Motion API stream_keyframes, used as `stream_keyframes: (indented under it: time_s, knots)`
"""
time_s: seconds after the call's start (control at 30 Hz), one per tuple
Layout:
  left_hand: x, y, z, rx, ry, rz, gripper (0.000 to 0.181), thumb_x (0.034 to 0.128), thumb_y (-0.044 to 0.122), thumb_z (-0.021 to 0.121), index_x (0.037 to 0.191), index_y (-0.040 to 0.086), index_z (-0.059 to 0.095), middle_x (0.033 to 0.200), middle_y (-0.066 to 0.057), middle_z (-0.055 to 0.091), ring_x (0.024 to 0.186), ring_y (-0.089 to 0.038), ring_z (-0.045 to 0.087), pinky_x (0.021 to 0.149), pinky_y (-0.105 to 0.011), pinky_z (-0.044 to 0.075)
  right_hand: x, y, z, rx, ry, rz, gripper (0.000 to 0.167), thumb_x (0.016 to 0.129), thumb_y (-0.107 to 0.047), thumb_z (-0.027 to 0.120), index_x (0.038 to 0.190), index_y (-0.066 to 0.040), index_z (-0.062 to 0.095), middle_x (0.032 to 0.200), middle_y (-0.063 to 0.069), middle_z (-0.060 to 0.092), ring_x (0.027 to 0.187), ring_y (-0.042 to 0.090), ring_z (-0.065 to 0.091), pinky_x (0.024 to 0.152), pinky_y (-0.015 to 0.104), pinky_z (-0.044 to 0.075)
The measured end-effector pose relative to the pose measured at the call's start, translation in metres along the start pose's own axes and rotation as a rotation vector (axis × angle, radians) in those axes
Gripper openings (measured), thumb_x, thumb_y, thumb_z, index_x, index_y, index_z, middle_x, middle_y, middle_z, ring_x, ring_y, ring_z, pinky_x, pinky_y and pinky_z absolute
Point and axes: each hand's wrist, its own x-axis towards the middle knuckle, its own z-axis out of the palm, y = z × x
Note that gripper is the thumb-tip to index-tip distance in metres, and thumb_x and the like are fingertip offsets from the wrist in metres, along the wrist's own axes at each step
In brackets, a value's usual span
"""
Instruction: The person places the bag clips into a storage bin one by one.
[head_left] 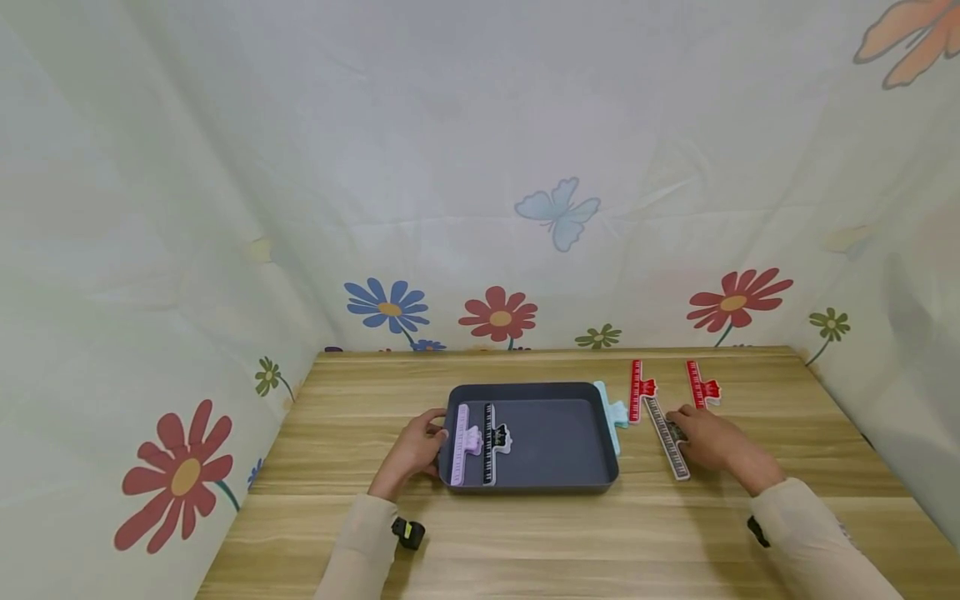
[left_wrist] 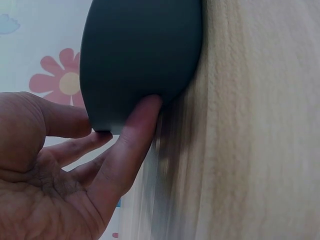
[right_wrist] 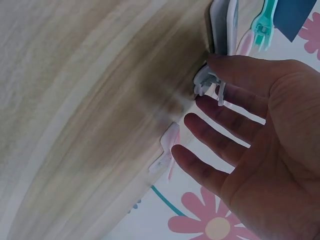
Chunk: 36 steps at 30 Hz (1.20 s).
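My left hand (head_left: 414,446) grips the left end of a dark grey tray (head_left: 528,490); in the left wrist view its fingers (left_wrist: 132,137) lie against the outer wall (left_wrist: 142,55). A lilac clip (head_left: 460,446) and a black clip (head_left: 490,446) lie side by side inside, at the left. Right of the tray, my right hand (head_left: 708,437) pinches the handle of another black clip (head_left: 667,440), which lies slanted on the table. In the right wrist view thumb and forefinger meet at that clip's handle (right_wrist: 204,79), the other fingers spread.
A light-blue clip (head_left: 617,414) touches the tray's right side. Two red clips stand out behind my right hand, one (head_left: 637,392) touching the slanted clip's far end, the other (head_left: 697,385) farther right. A flowered curtain (head_left: 420,167) surrounds the wooden table (head_left: 555,550).
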Motion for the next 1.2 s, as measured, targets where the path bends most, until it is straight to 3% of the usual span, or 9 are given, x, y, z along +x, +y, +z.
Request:
stream_keyframes:
  time_s: [0.27,0.5,1.2]
  knots:
    - [-0.001,0.000,0.000,-0.013,-0.004,-0.002,0.045,0.0963,0.002,0.051,0.141,0.005,0.048,0.120,-0.031,0.059,0.078,-0.028,0.067,0.047,-0.041,0.060,0.001,0.002,0.005,-0.054,0.049,-0.051,0.042,0.088,-0.007,0.067,0.126,0.008,0.057,0.115,0.021,0.060,0.098,0.032,0.062,0.087,0.053,0.057]
    - [-0.001,0.000,0.001,-0.025,-0.003,-0.008,0.045,0.0965,0.003,0.051,0.141,0.006,0.048,0.121,-0.031,0.059,0.076,-0.027,0.066,0.047,-0.040,0.060,0.000,0.004,0.009,-0.097,0.089,-0.077,0.042,0.086,-0.005,0.069,0.124,0.008,0.057,0.114,0.021,0.059,0.103,0.037,0.062,0.086,0.055,0.056]
    - [0.000,0.000,0.000,-0.009,-0.004,-0.019,0.045,0.0970,0.003,0.051,0.142,0.007,0.048,0.121,-0.029,0.060,0.075,-0.025,0.066,0.048,-0.039,0.060,-0.010,-0.004,0.001,-0.141,0.084,-0.052,0.043,0.087,-0.010,0.070,0.124,0.008,0.057,0.115,0.023,0.059,0.109,0.042,0.058,0.085,0.058,0.055]
